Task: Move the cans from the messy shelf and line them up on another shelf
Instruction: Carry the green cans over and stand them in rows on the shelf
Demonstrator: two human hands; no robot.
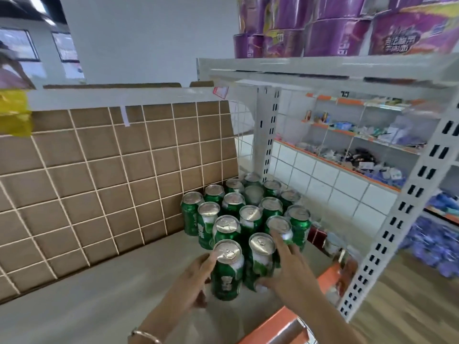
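Observation:
Several green cans with silver tops [248, 212] stand upright in rows on a grey shelf board [99, 294], at its right end. My left hand [193, 281] wraps the left side of the nearest can [227, 271]. My right hand [285, 266] grips the can beside it [260, 259], thumb low at its base and fingers reaching up toward the can behind [279, 227].
A white wire grid backed by brown cardboard [111, 182] closes the shelf's rear. A white perforated upright [402, 199] stands at the right. Purple noodle tubs [347, 28] fill the shelf above. An orange shelf lip [278, 324] runs along the front edge. Another rack with small goods [360, 145] lies beyond.

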